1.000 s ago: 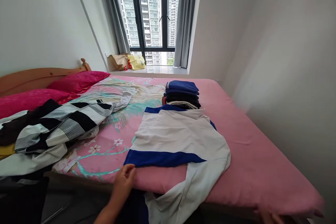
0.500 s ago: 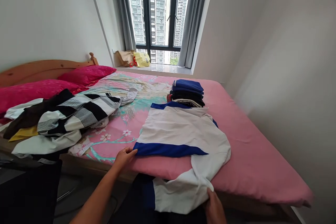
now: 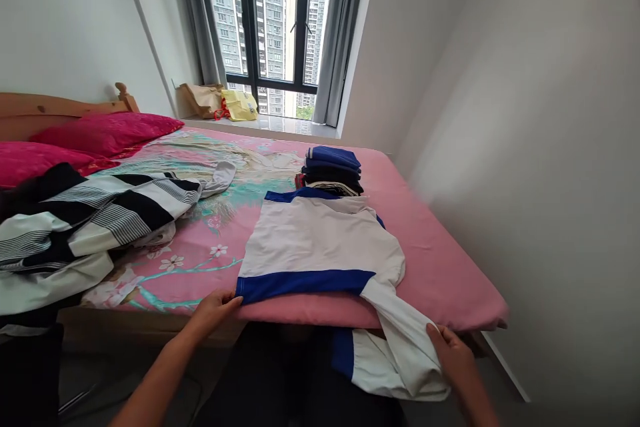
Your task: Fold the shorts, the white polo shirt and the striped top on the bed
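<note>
the white and blue garment (image 3: 320,240) lay spread on the near part of the pink bed (image 3: 445,273); the left hand (image 3: 216,312) was closed in a pinch on the near left corner of its blue band; the right hand (image 3: 453,350), thumb and fingers closed, gripped the edge of the white sleeve (image 3: 405,333), which hung over the near edge of the bed and doubled back leftward to a blue cuff (image 3: 343,352); just beyond the garment stood a stack of folded clothes (image 3: 334,170), blue on top; to the left lay a loose black and white garment (image 3: 120,210); farther left were red pillows (image 3: 107,135).
</note>
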The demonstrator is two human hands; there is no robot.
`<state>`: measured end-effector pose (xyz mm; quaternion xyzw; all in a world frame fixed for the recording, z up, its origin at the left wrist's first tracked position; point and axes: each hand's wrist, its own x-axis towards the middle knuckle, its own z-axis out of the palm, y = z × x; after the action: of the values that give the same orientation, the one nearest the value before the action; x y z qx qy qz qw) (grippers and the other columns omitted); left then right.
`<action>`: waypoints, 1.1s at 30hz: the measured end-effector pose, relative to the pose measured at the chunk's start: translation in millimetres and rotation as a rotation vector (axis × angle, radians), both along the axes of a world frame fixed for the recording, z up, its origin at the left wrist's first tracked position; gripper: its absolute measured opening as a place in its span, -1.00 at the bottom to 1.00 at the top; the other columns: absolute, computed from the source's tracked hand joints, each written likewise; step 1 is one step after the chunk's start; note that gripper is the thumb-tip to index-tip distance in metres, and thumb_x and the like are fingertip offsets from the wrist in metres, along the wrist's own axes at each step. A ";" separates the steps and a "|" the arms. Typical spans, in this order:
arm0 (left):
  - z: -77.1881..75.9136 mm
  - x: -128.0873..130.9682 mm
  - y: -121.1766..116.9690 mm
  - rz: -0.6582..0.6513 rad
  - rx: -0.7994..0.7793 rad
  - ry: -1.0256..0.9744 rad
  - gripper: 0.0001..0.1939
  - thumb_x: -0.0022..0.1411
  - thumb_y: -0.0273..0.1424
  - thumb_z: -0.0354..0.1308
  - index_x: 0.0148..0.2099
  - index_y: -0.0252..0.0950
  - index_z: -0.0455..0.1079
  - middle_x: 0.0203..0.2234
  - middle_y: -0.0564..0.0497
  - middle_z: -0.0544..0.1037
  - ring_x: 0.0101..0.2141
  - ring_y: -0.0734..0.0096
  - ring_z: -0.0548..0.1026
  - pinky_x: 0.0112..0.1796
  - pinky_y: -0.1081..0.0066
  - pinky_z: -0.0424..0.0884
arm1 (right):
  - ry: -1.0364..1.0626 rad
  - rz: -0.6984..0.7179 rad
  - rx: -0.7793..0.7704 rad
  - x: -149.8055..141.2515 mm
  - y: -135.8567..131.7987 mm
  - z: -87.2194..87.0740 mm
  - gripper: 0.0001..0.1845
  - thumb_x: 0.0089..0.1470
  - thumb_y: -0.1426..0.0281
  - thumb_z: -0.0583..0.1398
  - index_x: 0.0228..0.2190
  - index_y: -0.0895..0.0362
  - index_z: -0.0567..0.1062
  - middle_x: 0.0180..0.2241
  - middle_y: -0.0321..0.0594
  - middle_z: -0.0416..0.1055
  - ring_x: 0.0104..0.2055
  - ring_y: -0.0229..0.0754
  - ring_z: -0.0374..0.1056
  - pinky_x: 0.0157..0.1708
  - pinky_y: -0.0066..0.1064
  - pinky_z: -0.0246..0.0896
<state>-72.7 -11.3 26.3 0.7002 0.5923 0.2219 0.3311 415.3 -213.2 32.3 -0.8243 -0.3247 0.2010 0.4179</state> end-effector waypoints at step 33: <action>22.0 -3.0 -14.6 -0.241 0.326 -0.034 -0.73 0.14 -0.24 0.08 -0.14 -0.17 0.44 -0.27 -0.02 0.47 -0.16 0.26 0.42 -0.11 0.33 0.34 | -0.255 0.282 0.126 -73.8 88.7 -1.7 -0.75 0.08 0.37 -0.13 -0.28 0.09 0.29 -0.38 -0.22 0.42 -0.36 -0.15 0.38 -0.34 -0.36 0.22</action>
<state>-75.7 -26.0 48.4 0.8065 0.4549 0.2853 0.2474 341.5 -124.5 30.5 -0.7616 -0.4993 0.1311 0.3918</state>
